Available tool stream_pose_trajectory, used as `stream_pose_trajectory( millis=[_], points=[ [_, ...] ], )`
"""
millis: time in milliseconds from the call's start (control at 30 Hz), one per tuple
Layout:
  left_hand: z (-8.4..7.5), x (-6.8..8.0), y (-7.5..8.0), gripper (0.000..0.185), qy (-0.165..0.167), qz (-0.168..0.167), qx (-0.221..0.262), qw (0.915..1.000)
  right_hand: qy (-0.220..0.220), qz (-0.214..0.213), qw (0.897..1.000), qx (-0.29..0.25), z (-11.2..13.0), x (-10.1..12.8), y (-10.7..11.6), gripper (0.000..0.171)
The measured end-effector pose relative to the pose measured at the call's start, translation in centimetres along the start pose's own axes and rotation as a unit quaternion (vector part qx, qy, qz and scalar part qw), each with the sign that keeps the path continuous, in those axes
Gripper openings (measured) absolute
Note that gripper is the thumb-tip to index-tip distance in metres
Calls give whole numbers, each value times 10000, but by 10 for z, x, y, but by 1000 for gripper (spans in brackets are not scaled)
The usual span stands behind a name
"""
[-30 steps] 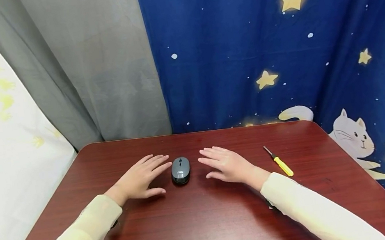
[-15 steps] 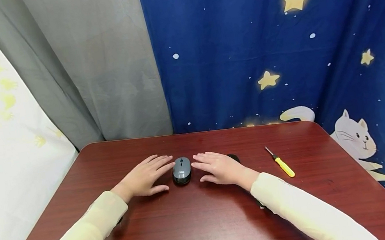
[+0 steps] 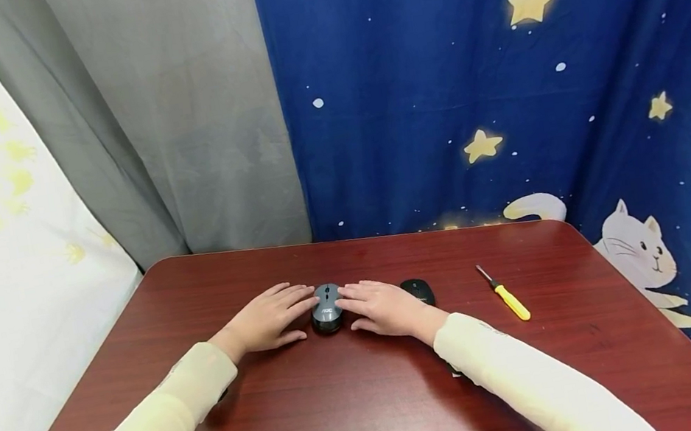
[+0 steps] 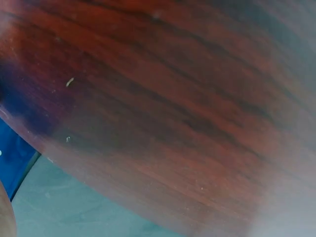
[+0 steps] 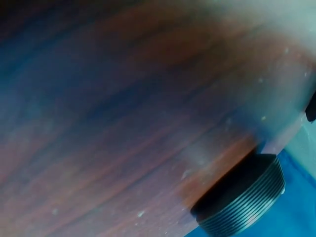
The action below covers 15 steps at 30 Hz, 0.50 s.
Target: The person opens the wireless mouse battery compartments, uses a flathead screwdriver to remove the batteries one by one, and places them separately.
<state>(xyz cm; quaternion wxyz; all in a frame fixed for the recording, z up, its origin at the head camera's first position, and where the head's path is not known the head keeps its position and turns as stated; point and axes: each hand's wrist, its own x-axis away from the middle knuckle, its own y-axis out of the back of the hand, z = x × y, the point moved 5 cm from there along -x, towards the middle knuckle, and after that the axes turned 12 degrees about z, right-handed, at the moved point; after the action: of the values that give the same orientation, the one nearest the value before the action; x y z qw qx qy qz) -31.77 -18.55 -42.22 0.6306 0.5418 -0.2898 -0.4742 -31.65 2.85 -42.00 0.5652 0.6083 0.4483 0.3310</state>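
On the table, a dark grey computer mouse (image 3: 327, 306) lies between the two hands. My left hand (image 3: 265, 322) is at its left side, fingers extended, fingertips right at the mouse's edge. From the other side my right hand (image 3: 384, 308) reaches in palm down, its straight fingertips overlapping the mouse's right edge. Just behind the right hand sits a black mouse (image 3: 418, 289), partly covered by that hand. In the right wrist view a dark object with a ridged side (image 5: 247, 197) shows near the table edge. The left wrist view has mostly tabletop, with a sliver of skin at lower left.
A screwdriver with a yellow handle (image 3: 511, 302) lies on the right of the reddish-brown table (image 3: 361, 407). Behind the table's far edge hang a grey curtain (image 3: 206, 132) and a blue curtain with stars (image 3: 394, 89). White cloth (image 3: 18, 309) hangs at left.
Both hands have closed in on the grey mouse, the right hand moving left the most and the left hand slightly right. The black mouse, hidden at first, has come into view behind the right hand.
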Motion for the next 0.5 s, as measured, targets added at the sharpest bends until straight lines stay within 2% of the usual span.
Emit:
stream_pose_trajectory(
  millis=[167, 500],
  points=[
    [-1, -2, -2, 63, -25, -123, -90, 9999, 97, -55, 9999, 51, 3, -6, -1, 48],
    [-1, -7, -10, 55, -47, 58, -269, 9996, 137, -114, 9994, 288, 8, -14, -5, 47]
  ],
)
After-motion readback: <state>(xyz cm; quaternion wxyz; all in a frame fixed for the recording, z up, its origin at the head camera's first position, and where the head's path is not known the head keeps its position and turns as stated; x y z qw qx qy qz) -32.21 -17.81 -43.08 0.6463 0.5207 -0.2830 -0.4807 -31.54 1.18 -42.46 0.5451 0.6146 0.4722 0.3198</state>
